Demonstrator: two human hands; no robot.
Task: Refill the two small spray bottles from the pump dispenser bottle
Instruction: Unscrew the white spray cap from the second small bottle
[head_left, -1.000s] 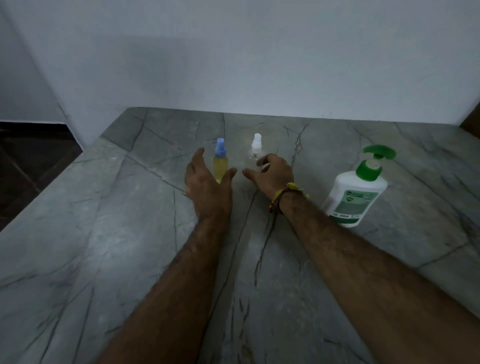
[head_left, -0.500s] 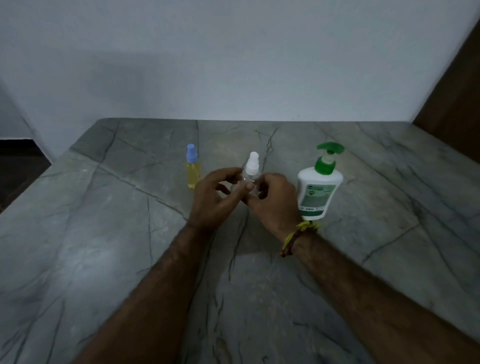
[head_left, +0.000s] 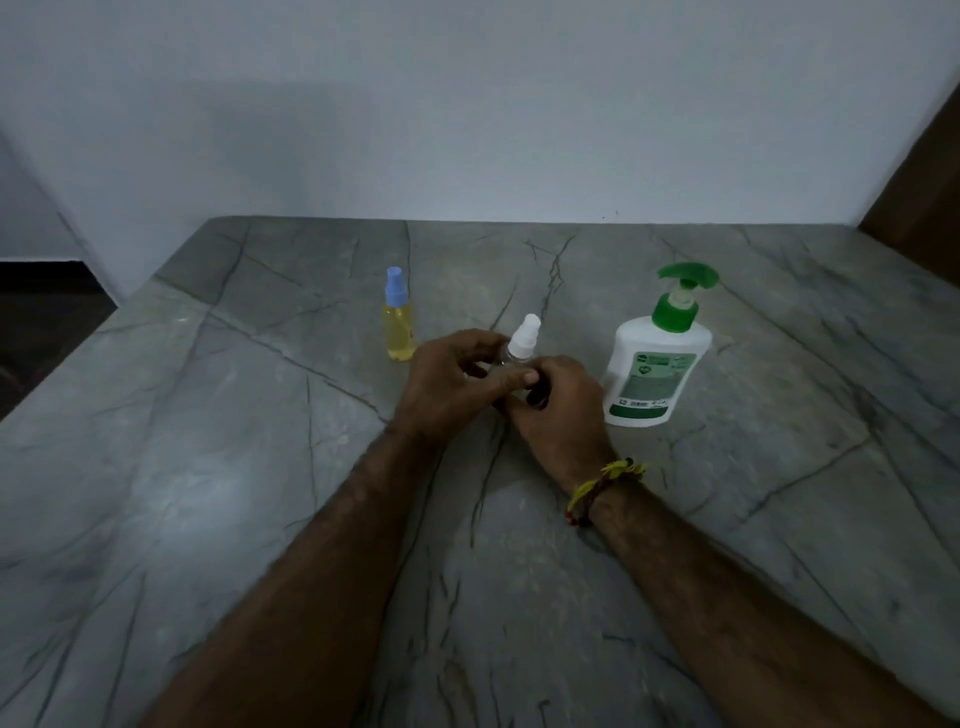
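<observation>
— Where do we have the clear spray bottle (head_left: 521, 347)?

— Between both hands: our left hand (head_left: 453, 387) and right hand (head_left: 557, 410) curl round its body, the white nozzle poking out above the fingers.

— And the others?

— The yellow spray bottle (head_left: 399, 318) stands left, the pump dispenser bottle (head_left: 655, 366) just right, both untouched on the stone table (head_left: 218, 467).

Veined grey stone table (head_left: 208, 467), glossy plastic pump bottle (head_left: 655, 374), seemingly clear plastic spray bottle (head_left: 521, 349)
</observation>
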